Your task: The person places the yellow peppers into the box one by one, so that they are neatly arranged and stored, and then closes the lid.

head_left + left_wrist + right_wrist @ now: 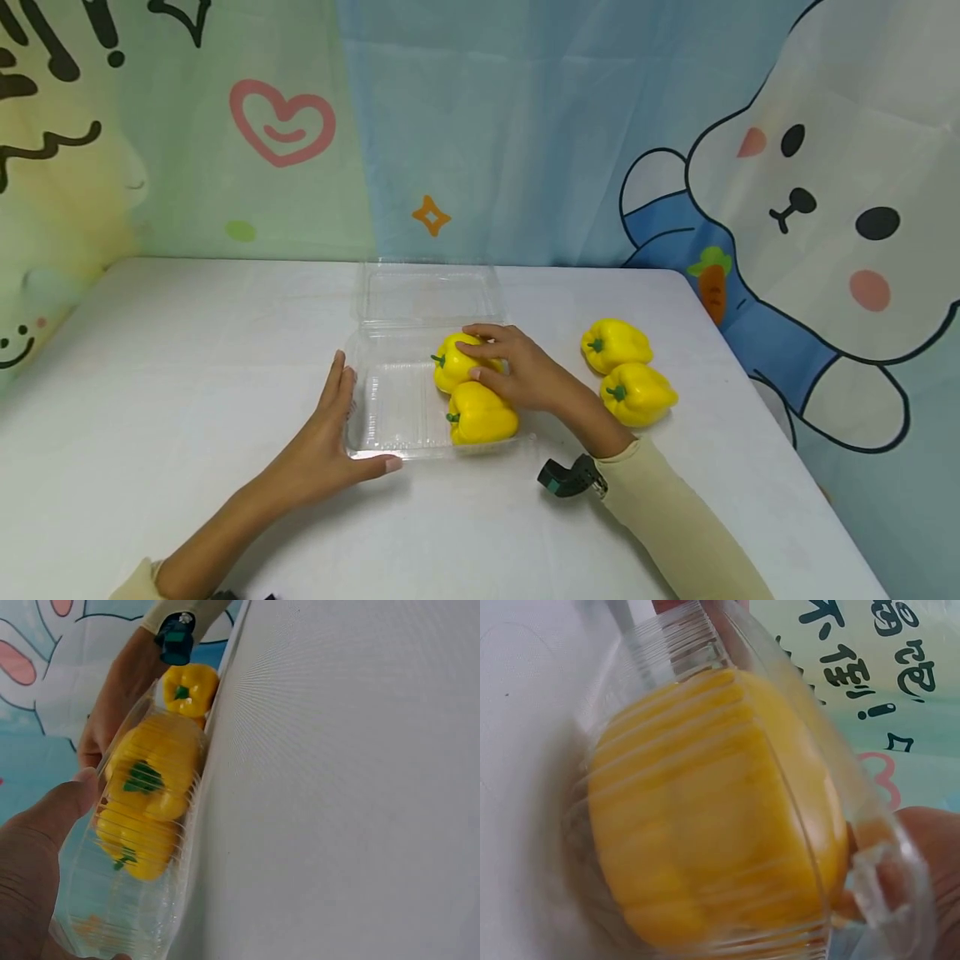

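A clear plastic clamshell container (401,408) lies unfolded, its lid (431,296) flat behind the base. Two yellow bell peppers are in the right part of the base. My right hand (525,367) grips the far bell pepper (450,367) from its right side, fingers curled over it. The near bell pepper (483,421) sits just in front, by the front wall. My left hand (330,442) rests against the container's left side with fingers straight, its thumb along the front edge. Through the ribbed wall, the right wrist view shows a yellow pepper (712,810) up close.
Two more yellow bell peppers, one farther (618,344) and one nearer (637,396), lie on the white table (187,375) to the right of the container. Behind the table hangs a printed cloth (510,150). A dark wrist device (566,477) hangs below the right wrist.
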